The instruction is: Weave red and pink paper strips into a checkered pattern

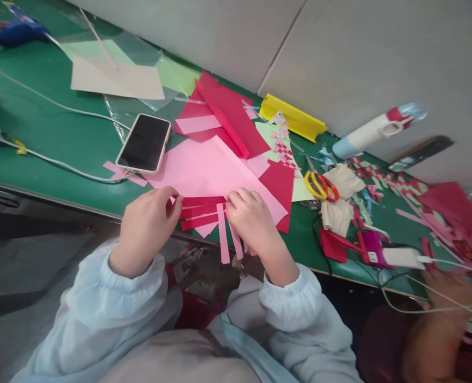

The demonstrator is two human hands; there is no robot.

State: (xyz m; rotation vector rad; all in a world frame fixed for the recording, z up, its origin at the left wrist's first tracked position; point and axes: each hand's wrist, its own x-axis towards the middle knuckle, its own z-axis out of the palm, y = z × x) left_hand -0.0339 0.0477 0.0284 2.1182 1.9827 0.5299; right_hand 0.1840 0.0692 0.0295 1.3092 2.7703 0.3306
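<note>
red strips (200, 211) lie at the worktop (60, 133) edge — fingers of the left hand (146, 229) pinch their ends, fingers of the right hand (254, 223) pinch a pink strip (222, 242) — a hard pull may tear it, or it slides off.

At the near edge of the worktop (60, 133) the strips (200, 210) are lying crosswise, some hanging over the edge. The left hand (146, 226) is sitting at their left ends and the right hand (252, 221) is resting on their right part. A large sheet (204, 167) is lying just behind them, overlapping them. The phone (144, 142) is lying left of that sheet, and a stack of sheets (228, 114) is lying behind it. The scissors (320, 185) are lying to the right, with the bottle (373, 130) lying farther back. A glue gun (16, 29) is sitting at the far left.
</note>
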